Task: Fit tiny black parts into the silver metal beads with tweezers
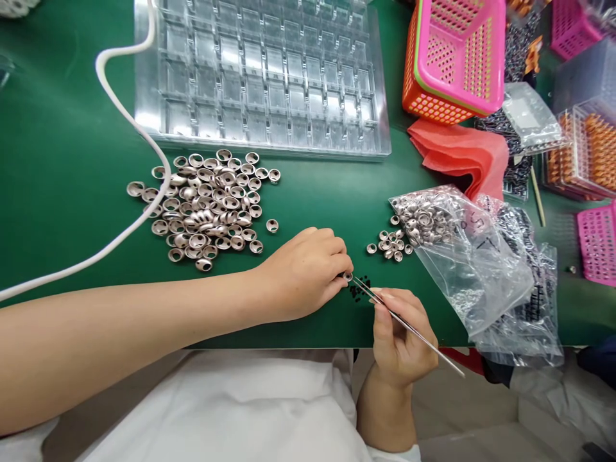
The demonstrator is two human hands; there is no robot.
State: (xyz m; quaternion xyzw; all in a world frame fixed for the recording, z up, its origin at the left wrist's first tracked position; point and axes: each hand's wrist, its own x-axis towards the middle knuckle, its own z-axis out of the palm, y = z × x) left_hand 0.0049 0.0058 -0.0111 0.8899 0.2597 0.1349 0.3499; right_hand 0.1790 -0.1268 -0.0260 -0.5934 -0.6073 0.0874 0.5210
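Observation:
Between thumb and fingers, my left hand (312,269) pinches a small silvery metal ring-like cup (348,276). My right hand (404,330) grips a pair of metal tweezers (409,328), whose tips reach to the cup's side. Whether the tips hold anything is too small to tell. Just under them, tiny black pieces (359,292) lie scattered on the green tabletop. A large heap of larger silvery cups (206,208) spreads to the left of my left hand. A smaller group of little metal cups (392,245) lies beyond my right hand, beside an open plastic bag (447,256) full of them.
A clear compartment tray (269,83) stands at the back. A white cable (120,102) crosses the left side and the heap. Stacked plastic baskets (457,58), a red cloth (462,154), and boxes of orange parts (591,147) crowd the right. The table's front edge runs below my hands.

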